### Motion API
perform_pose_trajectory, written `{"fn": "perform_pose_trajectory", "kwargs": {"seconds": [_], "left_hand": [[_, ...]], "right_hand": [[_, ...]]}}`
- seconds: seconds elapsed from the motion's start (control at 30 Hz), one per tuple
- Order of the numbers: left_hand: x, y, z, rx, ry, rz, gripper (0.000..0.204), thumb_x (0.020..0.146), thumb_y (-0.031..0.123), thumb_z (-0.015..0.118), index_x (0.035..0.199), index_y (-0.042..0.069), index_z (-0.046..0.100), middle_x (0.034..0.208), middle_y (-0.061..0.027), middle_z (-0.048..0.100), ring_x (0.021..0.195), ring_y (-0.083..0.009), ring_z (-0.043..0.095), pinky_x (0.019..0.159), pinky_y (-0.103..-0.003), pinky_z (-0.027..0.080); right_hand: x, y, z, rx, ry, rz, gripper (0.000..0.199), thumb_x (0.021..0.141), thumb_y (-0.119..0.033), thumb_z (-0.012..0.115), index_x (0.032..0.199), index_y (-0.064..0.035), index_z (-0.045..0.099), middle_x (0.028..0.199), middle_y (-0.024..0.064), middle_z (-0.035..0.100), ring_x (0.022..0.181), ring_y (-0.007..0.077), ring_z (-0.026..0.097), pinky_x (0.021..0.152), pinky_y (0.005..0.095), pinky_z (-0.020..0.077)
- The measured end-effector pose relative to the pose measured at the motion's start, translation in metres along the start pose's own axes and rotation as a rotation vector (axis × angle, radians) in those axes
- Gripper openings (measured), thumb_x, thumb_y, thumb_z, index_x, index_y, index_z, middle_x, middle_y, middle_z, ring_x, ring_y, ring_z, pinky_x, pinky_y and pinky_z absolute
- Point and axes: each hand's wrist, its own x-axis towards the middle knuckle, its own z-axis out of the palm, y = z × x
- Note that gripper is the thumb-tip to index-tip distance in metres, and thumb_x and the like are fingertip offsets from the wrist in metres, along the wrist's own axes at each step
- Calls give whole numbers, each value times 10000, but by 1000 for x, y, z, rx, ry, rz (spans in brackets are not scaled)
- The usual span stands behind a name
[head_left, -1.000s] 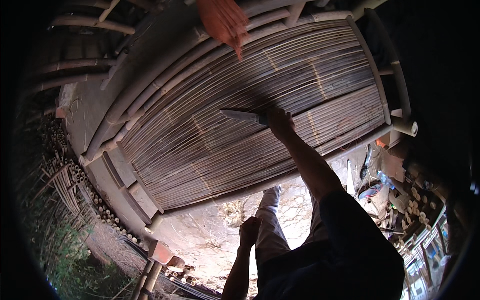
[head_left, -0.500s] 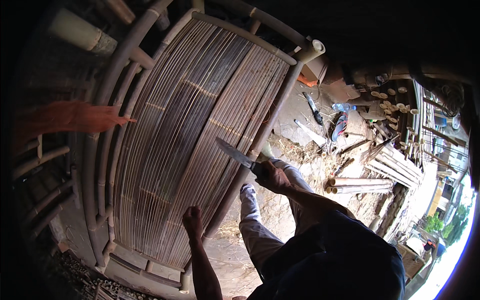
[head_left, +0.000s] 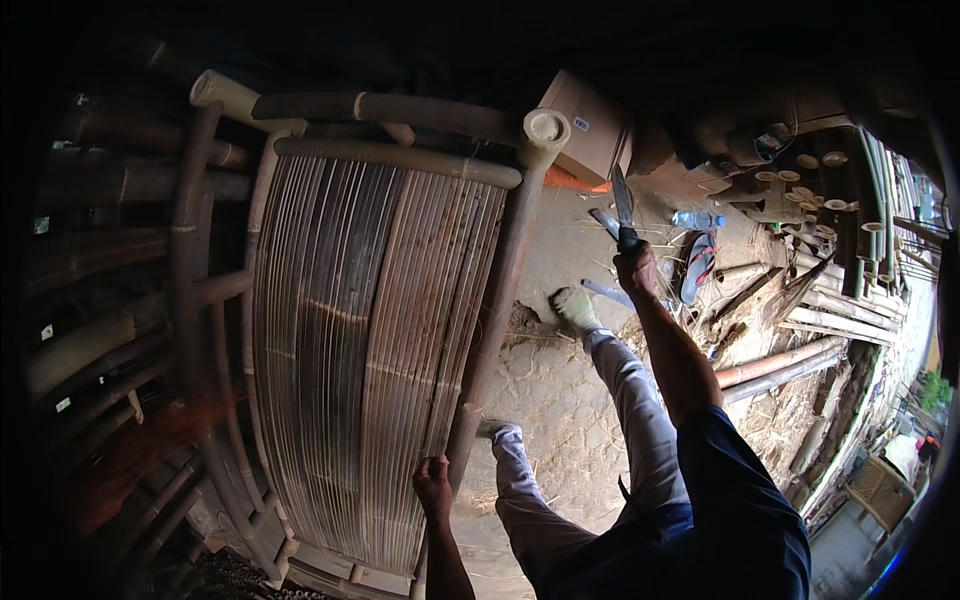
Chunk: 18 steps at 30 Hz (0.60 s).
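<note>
A long bamboo bench with a seat of narrow slats fills the left and middle of the view. My left hand is closed at the seat's right side, by the thick edge pole; whatever its fingers may hold is too small to make out. Well to the right of the bench, my right hand grips a large knife by its dark handle. The blade points away from me, above the floor. Beneath its tip area lies another blade-like tool.
A cardboard box stands behind the bench's far right corner post. On the floor at right are a plastic bottle, a sandal and bamboo poles. An orange cloth hangs at left.
My right hand has carried the knife from above the slats out to the right, over the floor. My view has turned, and my right foot has stepped forward. The left hand stays closed beside the bench's edge.
</note>
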Motion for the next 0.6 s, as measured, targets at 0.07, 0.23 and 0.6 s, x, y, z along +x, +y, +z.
{"fn": "perform_pose_trajectory", "kwargs": {"seconds": [0.07, 0.23, 0.6], "left_hand": [[2, 13, 61, -36, -27, -48, 264, 941, 252, 658, 841, 9, 647, 689, -50, 625, 672, -100, 557, 618, -315, 448], [-24, 84, 208, -246, -212, -181, 209, 933, 225, 683, 894, 20, 671, 742, -11, 654, 708, -80, 576, 677, -257, 466], [-24, 132, 302, -428, -254, -231, 164, 927, 195, 705, 922, 34, 681, 738, 49, 619, 700, -18, 519, 646, -192, 407]], "right_hand": [[71, 4, 20, -27, 19, -30, 405, 730, -205, 662, 1049, 25, 569, 1043, 268, 610, 1038, 447, 586, 870, 497, 495], [173, -48, 62, 60, -63, -41, 552, 798, -275, 681, 1200, 37, 467, 1207, 279, 521, 1131, 448, 534, 962, 500, 461], [254, -11, 98, 39, -31, -235, 501, 868, -346, 638, 1236, -46, 476, 1206, 252, 562, 1146, 433, 546, 957, 517, 466]]}}
